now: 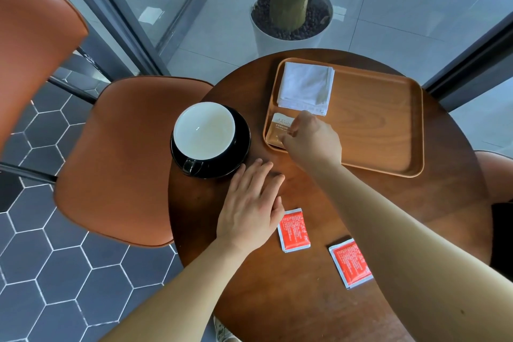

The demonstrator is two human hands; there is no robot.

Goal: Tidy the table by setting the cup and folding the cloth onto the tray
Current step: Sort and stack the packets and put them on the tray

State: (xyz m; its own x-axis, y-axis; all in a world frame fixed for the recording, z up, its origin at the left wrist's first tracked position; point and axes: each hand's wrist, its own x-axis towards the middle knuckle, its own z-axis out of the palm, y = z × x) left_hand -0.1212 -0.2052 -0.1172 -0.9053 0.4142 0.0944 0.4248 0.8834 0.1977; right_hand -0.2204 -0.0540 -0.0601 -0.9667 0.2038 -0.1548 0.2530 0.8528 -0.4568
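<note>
A wooden tray (388,130) lies at the far right of the round table. A folded white cloth (305,86) sits in its far left corner. Just in front of the cloth lies a brown sachet (277,128), and my right hand (313,139) pinches its right edge with curled fingers. The black cup with a white inside (205,130) stands on a black saucer (241,130) on the table, left of the tray. My left hand (249,208) rests flat on the table with straight fingers, close to the saucer's near edge.
Two red sachets (294,230) (351,262) lie on the dark wooden table (305,300) near me. An orange chair (116,158) stands to the left, and part of another at the right edge (497,164). A white plant pot (288,25) stands on the floor beyond the table.
</note>
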